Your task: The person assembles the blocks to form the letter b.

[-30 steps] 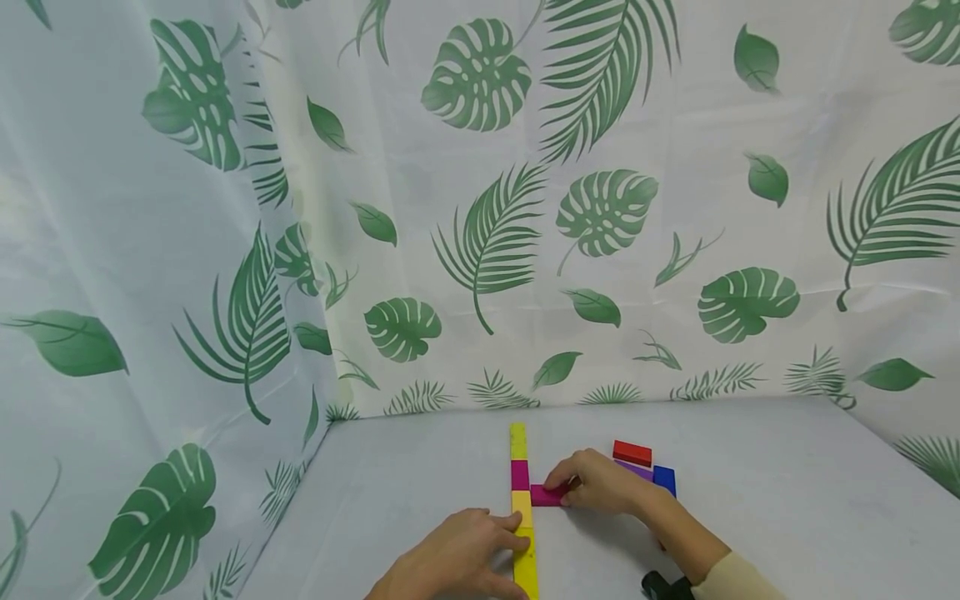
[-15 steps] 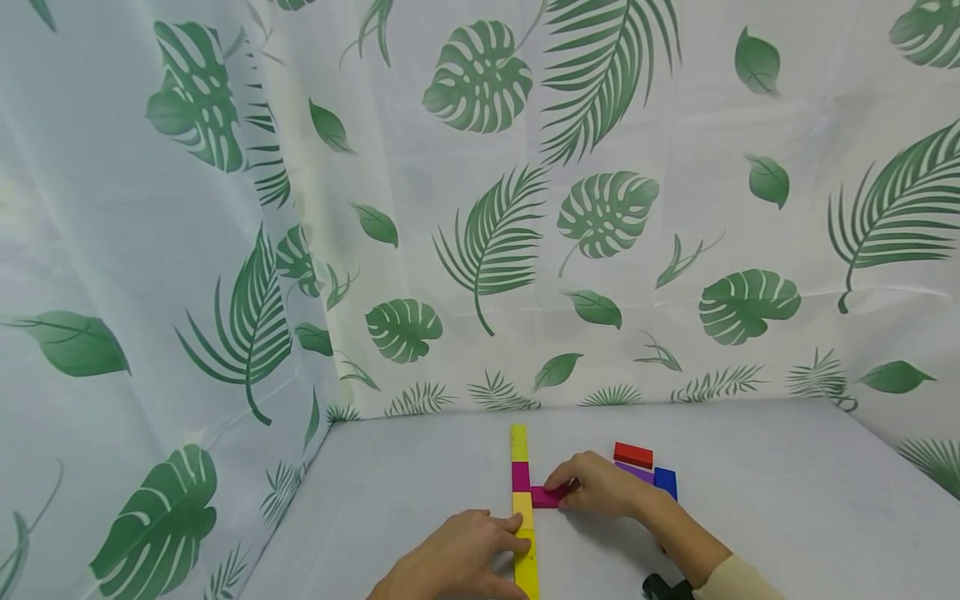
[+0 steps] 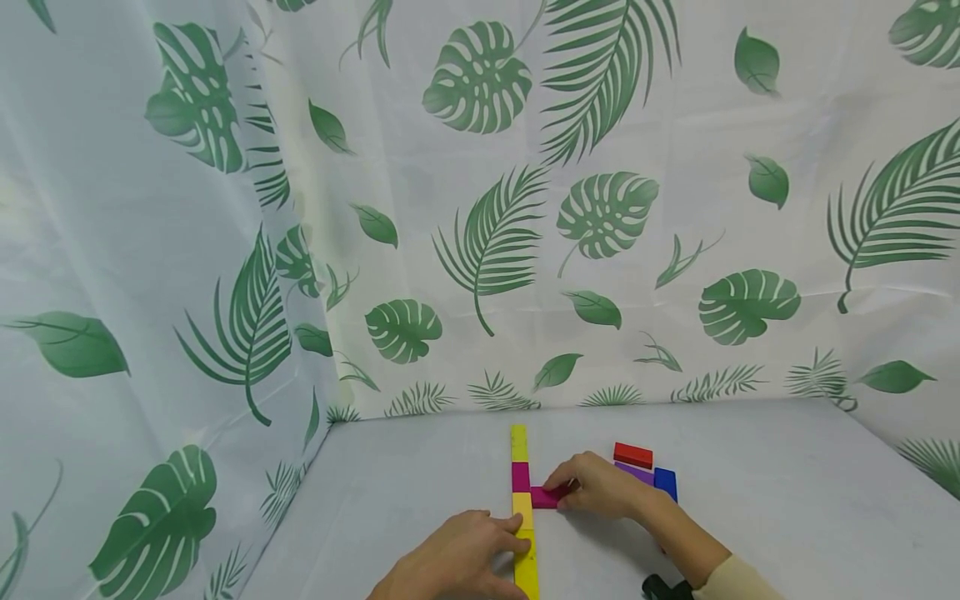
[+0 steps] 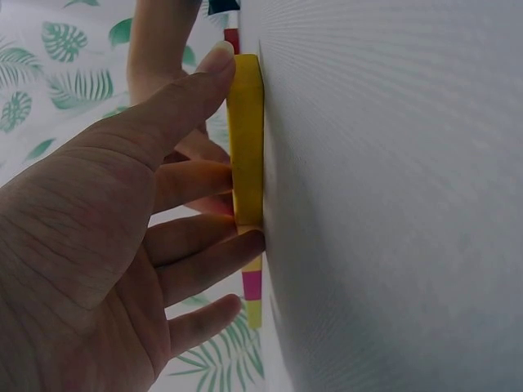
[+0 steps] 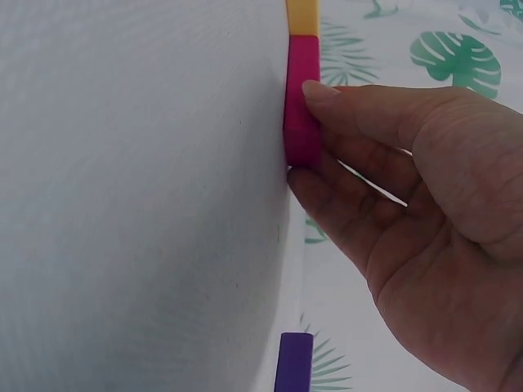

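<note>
In the head view, a straight row of flat blocks runs away from me: a yellow block [image 3: 527,569] nearest, a lighter yellow block [image 3: 522,502], a magenta block [image 3: 521,477] and a yellow-green block [image 3: 519,442] at the far end. Fingers of my left hand [image 3: 461,550] lie straight over the two nearer yellow blocks. The left wrist view has that thumb touching the near yellow block [image 4: 247,139] by its end. My right hand [image 3: 600,485] pinches another magenta block [image 5: 303,98] by thumb and fingers, set crosswise with its left end right at the row.
Right of the row lie a red block [image 3: 633,454], a purple block [image 3: 634,472] and a blue block [image 3: 665,482], partly behind the right forearm. A black object [image 3: 657,587] sits by the right sleeve. Leaf-patterned cloth [image 3: 480,250] rises behind the pale table [image 3: 405,467].
The crosswise magenta block and right hand show barely any movement. The left hand stays over the yellow blocks; the whole view shifted very slightly.
</note>
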